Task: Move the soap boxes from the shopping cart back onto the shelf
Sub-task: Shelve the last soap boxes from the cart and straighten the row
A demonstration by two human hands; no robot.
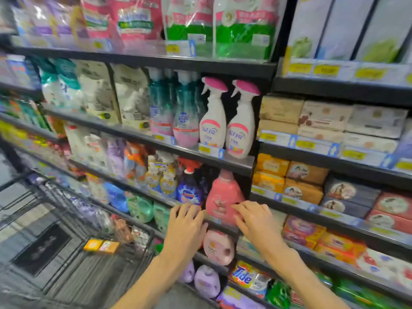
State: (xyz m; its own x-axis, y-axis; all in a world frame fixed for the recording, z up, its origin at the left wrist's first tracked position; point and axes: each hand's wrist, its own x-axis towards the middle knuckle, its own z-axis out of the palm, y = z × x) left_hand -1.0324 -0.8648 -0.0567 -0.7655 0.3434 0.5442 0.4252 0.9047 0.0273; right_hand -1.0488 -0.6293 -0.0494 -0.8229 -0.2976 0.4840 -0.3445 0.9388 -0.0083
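Observation:
An orange and yellow soap box [101, 246] lies on the floor of the wire shopping cart [55, 219] at the lower left. Stacked soap boxes [289, 181] fill the shelf [334, 221] bays on the right. My left hand [187, 221] hovers in front of the shelves, fingers spread and empty, near a dark blue bottle. To its right my right hand [254, 217] is also empty with fingers apart, in front of a pink detergent bottle [223, 197]. Both hands are to the right of the cart and above it.
Spray bottles [227, 121] and refill pouches [133, 97] stand on the shelves above. Lilac bottles [206, 281] and a Tide bag [249, 277] sit low down. The cart's right rim is close to the shelf front.

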